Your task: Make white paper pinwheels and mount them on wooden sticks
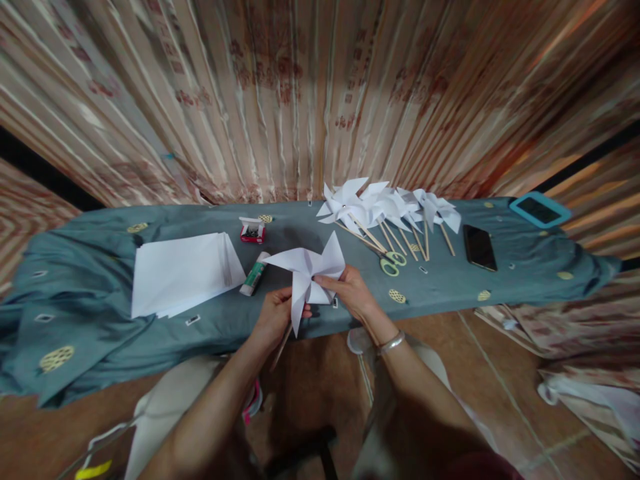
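Note:
A white paper pinwheel (303, 261) is held up at the front edge of the cloth-covered table. My left hand (273, 319) is closed behind its lower left blade, gripping the wooden stick (281, 348) that slants down below. With the thumb pressed near the pinwheel's centre, my right hand (353, 292) pinches the paper from the right; its other fingers are partly hidden behind the blades. A green and white glue stick (255, 273) lies just left of the pinwheel. Farther back stands a small red box (253, 231), its lid up and small dark pieces inside.
Several finished pinwheels (345, 203) on sticks lie along the back right. Green-handled scissors (391, 263) rest by their sticks. White paper sheets (180, 273) are stacked at left. A black phone (480, 247) and a blue-framed device (540, 209) lie at right. A curtain (310, 100) hangs behind.

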A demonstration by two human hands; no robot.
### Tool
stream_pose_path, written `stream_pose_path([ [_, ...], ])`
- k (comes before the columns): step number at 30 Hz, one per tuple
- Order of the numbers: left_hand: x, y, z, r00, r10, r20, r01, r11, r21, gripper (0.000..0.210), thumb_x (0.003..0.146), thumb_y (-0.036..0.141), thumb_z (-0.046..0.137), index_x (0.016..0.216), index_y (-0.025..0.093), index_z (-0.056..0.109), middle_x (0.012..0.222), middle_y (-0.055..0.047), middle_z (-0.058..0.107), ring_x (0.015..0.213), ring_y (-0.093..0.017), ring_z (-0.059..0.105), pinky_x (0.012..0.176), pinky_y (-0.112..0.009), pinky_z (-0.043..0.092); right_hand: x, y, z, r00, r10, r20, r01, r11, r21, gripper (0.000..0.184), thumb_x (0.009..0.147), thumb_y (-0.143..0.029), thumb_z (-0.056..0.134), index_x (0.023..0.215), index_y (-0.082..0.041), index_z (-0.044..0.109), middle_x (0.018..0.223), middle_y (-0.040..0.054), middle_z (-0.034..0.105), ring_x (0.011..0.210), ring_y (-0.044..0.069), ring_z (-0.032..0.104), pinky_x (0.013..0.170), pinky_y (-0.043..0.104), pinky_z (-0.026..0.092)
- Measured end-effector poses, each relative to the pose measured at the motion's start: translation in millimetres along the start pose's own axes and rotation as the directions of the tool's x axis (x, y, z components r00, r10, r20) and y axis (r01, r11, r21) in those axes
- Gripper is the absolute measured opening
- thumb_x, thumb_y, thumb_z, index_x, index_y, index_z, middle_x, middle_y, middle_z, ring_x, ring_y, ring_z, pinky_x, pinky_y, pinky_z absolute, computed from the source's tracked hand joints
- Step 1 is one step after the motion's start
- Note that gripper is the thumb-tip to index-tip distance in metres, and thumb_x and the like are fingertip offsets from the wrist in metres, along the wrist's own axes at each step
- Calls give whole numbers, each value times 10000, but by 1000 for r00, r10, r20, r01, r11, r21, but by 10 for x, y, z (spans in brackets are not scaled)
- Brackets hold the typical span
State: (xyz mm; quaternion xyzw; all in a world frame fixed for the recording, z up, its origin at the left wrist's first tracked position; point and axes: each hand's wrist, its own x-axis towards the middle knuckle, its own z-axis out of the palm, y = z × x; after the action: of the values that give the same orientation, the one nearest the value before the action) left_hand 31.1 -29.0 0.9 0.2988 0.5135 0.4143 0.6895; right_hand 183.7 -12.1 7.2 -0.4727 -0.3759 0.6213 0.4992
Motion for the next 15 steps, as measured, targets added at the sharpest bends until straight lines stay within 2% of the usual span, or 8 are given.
stream_pose_path([
  [9,-2,0,5,1000,-11,5,11,1000,-10,315,451,362,874,631,146,733,520,-18,670,411,-103,560,424,-209,491,12,-11,5,1000,1,-1,-1,1000,-13,364,483,-355,890,748,-162,731,733,16,753,615,135,630,630,257,505],
  [15,-15,-32,7,998,-13,60,11,999,33,331,467,424,848,600,153,713,512,-13,648,433,-100,544,463,-221,497,22,18,-4,999,39,-24,-38,999,13,352,453,-337,895,707,-154,733,695,20,748,568,139,620,579,262,501],
])
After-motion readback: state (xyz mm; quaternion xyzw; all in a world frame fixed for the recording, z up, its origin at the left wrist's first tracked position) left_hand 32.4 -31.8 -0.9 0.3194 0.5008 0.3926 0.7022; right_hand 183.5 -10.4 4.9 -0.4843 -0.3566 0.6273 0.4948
